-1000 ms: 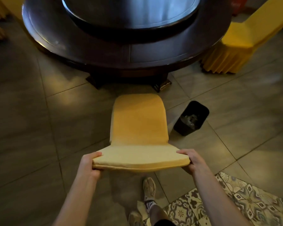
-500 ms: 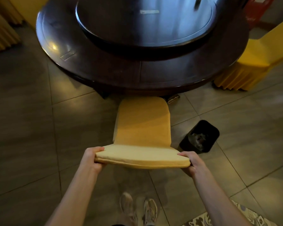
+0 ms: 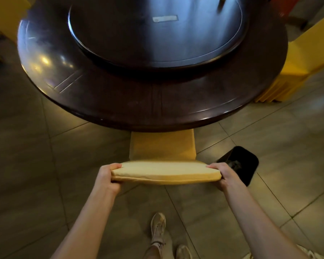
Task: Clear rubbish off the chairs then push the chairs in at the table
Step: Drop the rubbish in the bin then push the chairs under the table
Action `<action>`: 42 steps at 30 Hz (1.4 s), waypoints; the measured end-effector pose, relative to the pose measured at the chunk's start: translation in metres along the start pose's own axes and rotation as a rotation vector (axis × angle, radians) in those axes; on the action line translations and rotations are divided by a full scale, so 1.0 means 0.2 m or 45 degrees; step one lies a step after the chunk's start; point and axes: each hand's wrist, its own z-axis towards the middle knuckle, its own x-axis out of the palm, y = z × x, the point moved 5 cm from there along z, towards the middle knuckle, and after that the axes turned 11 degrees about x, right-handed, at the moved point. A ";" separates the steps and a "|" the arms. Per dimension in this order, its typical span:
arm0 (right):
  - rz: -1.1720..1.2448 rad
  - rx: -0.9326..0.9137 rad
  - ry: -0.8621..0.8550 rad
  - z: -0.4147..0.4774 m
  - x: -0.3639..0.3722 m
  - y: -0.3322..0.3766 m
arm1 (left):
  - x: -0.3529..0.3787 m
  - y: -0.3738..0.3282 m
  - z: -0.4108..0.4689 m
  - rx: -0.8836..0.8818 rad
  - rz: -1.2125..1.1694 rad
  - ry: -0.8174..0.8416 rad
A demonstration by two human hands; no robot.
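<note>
A chair in a yellow fabric cover [image 3: 163, 148] stands in front of me, its seat partly under the rim of the dark round table [image 3: 157, 101]. My left hand [image 3: 107, 176] grips the left end of the chair's padded top edge. My right hand [image 3: 225, 176] grips the right end. The seat surface that shows has nothing lying on it; its front part is hidden beneath the table.
A black waste bin [image 3: 239, 163] with something inside stands on the tiled floor just right of the chair. A second yellow-covered chair [image 3: 295, 66] sits at the table's right side. A round turntable [image 3: 157, 30] fills the table's middle. My feet [image 3: 158, 227] are below.
The chair has slid forward toward the table with both hands on its back; its seat now reaches under the table's rim. I have stepped closer, and the bin is now beside my right hand.
</note>
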 end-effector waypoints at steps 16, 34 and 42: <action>-0.064 0.047 -0.036 0.09 0.32 0.36 | 0.27 -0.37 0.22 -0.021 -0.034 0.016; -0.223 -0.384 -0.099 -0.24 0.13 0.36 | 0.79 0.13 -0.40 0.052 -0.379 0.072; -0.942 -0.960 -0.705 -0.53 -0.71 0.59 | 1.48 0.81 -0.94 0.303 0.642 0.529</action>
